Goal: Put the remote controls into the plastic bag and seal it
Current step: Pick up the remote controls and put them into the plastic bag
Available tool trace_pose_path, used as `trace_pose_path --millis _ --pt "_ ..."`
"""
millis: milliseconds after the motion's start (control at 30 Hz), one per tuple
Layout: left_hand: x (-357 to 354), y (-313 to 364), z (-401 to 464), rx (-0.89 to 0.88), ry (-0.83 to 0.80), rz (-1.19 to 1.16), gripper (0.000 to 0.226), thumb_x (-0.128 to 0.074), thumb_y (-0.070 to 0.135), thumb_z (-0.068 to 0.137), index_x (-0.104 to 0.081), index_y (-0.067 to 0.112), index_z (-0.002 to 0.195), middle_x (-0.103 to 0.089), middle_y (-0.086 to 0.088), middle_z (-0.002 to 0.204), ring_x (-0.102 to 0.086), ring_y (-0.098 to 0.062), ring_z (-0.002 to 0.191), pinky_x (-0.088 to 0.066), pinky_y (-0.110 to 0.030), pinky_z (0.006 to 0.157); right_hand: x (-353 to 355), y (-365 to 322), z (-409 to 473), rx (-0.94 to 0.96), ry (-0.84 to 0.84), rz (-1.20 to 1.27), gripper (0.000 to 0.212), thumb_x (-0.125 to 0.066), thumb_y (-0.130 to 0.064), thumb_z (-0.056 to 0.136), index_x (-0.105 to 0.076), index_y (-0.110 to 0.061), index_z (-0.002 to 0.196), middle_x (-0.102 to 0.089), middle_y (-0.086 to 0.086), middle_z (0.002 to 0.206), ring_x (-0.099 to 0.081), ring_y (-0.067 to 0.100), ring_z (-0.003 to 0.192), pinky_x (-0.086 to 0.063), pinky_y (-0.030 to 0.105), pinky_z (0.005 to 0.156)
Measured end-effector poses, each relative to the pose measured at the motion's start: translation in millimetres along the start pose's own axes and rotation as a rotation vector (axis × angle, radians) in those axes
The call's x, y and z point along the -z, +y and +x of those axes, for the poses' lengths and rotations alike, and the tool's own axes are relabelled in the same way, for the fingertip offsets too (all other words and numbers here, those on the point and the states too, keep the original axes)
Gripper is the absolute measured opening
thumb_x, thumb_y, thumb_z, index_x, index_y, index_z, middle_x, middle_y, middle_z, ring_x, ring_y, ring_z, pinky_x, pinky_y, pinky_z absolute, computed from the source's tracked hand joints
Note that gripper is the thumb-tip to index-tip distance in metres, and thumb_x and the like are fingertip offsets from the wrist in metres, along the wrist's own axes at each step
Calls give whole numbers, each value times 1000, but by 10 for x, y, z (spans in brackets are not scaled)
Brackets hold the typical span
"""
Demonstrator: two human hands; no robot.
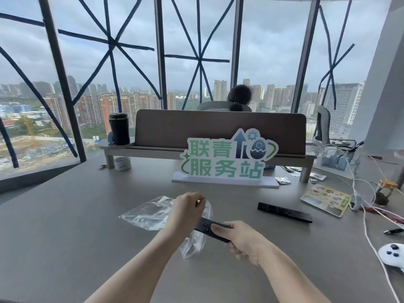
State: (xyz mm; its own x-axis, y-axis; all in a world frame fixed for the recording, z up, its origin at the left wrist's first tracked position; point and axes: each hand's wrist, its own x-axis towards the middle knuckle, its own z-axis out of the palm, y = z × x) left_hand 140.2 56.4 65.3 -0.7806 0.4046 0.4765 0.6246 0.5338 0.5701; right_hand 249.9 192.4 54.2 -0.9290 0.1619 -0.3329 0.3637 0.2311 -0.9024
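Observation:
A clear plastic bag (pixel 146 212) lies crumpled on the grey table, its mouth lifted at the right end. My left hand (pixel 185 212) pinches the bag's open edge. My right hand (pixel 242 241) grips a black remote control (pixel 206 226) by its near end, and the remote's far end points into the bag's mouth just under my left hand. A second black remote control (pixel 284 212) lies flat on the table to the right, apart from both hands.
A green and white sign (pixel 227 159) on a white base stands behind the bag. To the right lie a printed card (pixel 325 199), white cables (pixel 367 217), a jar (pixel 385 192) and a white game controller (pixel 393 254). A black tumbler (pixel 119 127) sits on the shelf at the back left.

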Motion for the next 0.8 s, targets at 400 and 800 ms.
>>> trace_pose_path --millis 400,800 --pt "-116 123 87 50 -2 -90 16 -58 19 87 -73 14 84 -73 1 78 -64 -17 72 -48 -28 67 809 587 271 43 599 100 22 -51 -2 89 -70 -12 91 -69 10 91 -40 15 41 -29 16 33" --pt "-332 706 735 -84 39 -139 16 -55 18 89 -70 13 87 -64 2 65 -51 -4 52 -40 -20 51 1927 1108 674 -224 676 -615 57 -27 -37 99 -22 -22 155 -16 1 166 -28 28 147 -30 43 115"
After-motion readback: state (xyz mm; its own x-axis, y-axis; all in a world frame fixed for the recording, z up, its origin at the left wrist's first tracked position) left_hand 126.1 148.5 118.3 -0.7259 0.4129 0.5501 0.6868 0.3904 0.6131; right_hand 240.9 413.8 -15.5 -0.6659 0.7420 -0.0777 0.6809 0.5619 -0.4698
